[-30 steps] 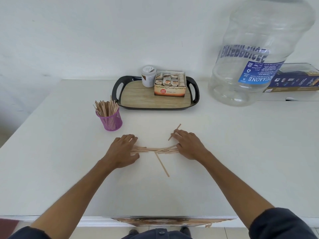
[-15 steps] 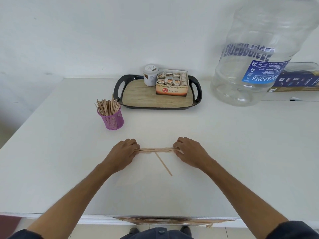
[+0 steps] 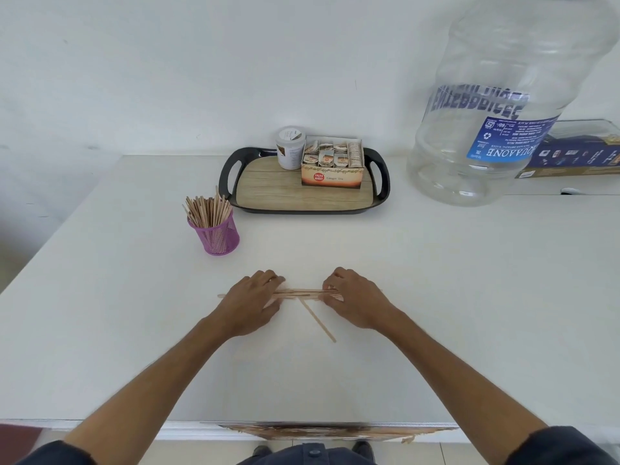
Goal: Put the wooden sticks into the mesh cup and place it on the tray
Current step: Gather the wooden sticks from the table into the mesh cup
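A bundle of wooden sticks (image 3: 303, 293) lies flat on the white table, running left to right between my hands. My left hand (image 3: 250, 302) is closed on its left end and my right hand (image 3: 355, 298) on its right end. One loose stick (image 3: 318, 321) lies slanted just in front of the bundle. A pink mesh cup (image 3: 214, 234), filled with upright wooden sticks, stands on the table to the far left of my hands. Behind it sits the black tray (image 3: 231, 176) with a wood-look base.
On the tray stand a white lidded jar (image 3: 290, 147) and an open tea-bag box (image 3: 332, 167). A large clear water jug (image 3: 496, 105) stands at the back right, with a dark flat box (image 3: 580, 156) behind it. The table's front edge (image 3: 100, 422) is near my body.
My hands have drawn the scattered sticks together into one tight bundle and moved closer to each other. The stray stick near my right hand has joined the bundle.
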Demonstrator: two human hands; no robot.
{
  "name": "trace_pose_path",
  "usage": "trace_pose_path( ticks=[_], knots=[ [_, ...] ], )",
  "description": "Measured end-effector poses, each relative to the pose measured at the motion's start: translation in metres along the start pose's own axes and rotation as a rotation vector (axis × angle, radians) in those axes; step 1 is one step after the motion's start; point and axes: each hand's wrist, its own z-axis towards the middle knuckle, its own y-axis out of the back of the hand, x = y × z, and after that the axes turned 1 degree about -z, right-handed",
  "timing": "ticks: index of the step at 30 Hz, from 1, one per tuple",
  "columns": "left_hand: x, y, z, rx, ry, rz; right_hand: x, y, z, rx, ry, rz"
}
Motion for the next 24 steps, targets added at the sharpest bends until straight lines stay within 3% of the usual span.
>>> trace_pose_path(
  ticks=[5, 15, 24],
  knots=[
    [-0.008, -0.003, 0.008, -0.019, -0.064, 0.040, 0.008, -0.009, -0.002, 0.038, 0.022, -0.100],
    [0.003, -0.001, 0.010, -0.041, -0.104, 0.103, -0.001, -0.001, -0.005, -0.009, 0.040, -0.003],
    [-0.006, 0.003, 0.010, -0.011, -0.026, 0.150, 0.003, -0.017, -0.010, -0.081, 0.096, -0.343]
  ],
)
